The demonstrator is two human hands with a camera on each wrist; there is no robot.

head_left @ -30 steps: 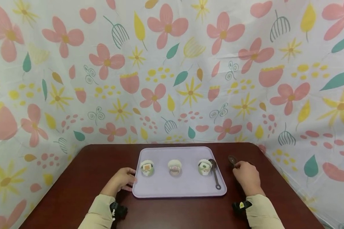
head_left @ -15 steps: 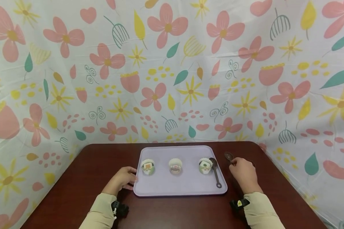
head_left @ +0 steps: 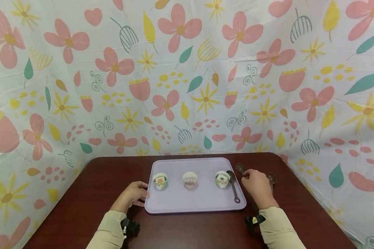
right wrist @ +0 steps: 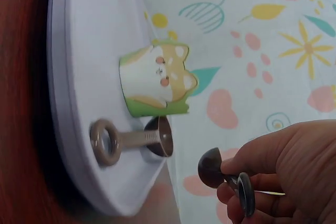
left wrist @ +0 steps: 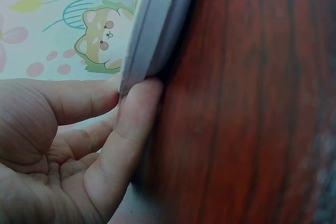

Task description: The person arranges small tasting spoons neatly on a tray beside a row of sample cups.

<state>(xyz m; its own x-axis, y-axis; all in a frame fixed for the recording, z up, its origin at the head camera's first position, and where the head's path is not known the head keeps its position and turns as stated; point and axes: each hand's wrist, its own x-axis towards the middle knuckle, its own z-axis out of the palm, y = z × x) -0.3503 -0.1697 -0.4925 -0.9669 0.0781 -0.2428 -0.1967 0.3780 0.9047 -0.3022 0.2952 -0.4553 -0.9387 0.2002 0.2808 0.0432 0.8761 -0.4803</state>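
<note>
My right hand [head_left: 257, 185] pinches a dark measuring spoon [head_left: 240, 168] by its handle, just right of the tray. In the right wrist view this spoon [right wrist: 211, 168] hangs apart from the tray, bowl foremost. On the left, my left hand [head_left: 134, 196] holds the rim of the lilac tray [head_left: 193, 204] between thumb and fingers, which the left wrist view shows close. Three small paper cups stand on the tray: a left cup [head_left: 160, 182], a middle cup [head_left: 190, 181] and a right cup [head_left: 222, 180] with a dog print. Against the right cup lies another measuring spoon [head_left: 233, 186].
A further dark spoon [head_left: 271, 178] lies on the table right of my right hand, its handle partly hidden. The tray rests on a dark red-brown wooden table [head_left: 174, 231]. Behind it hangs a flower-print cloth [head_left: 187, 86].
My right hand has moved left toward the tray with the measuring spoon. The spoon on the table behind that hand has come into sight. My left hand stays at the tray's rim.
</note>
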